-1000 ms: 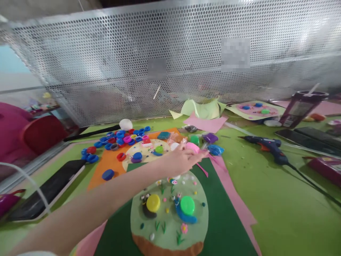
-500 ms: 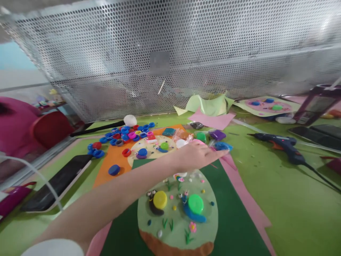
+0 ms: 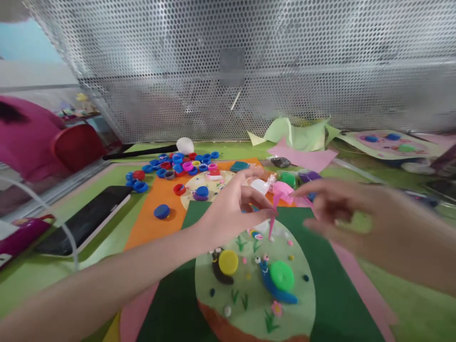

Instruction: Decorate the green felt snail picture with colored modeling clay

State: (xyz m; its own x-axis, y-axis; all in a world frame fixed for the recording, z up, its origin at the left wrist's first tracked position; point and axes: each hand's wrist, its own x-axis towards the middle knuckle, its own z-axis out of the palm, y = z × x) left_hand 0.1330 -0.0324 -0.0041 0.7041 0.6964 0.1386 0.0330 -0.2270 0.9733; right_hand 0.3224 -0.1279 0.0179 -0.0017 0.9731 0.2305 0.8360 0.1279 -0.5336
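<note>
My left hand [image 3: 237, 204] reaches over the top of a round clay picture [image 3: 256, 285] on a dark green sheet. Its thumb and fingers pinch a thin, pointed pink stick [image 3: 271, 228] whose lower end hangs by the picture's upper part. Yellow-shelled [image 3: 228, 262] and green-shelled [image 3: 282, 275] clay snails lie on the picture among small clay flowers, grass and dots. Just behind the fingertips is a pink packet [image 3: 282, 192], perhaps of clay. My right hand [image 3: 342, 209], blurred, hovers to its right, index finger stretched out and thumb apart; I see nothing held in it.
Many bottle caps [image 3: 178, 164] lie heaped at back left, with a loose blue cap [image 3: 161, 211] nearer. A phone [image 3: 85, 221] rests at left. Green [image 3: 288, 178] and purple packets sit behind my hands. Crumpled paper [image 3: 292, 135] and a perforated metal panel [image 3: 160, 76] stand behind.
My left hand has drawn back slightly to the left and now pinches the pink stick. My right hand has come in from the right. The view has shifted a little.
</note>
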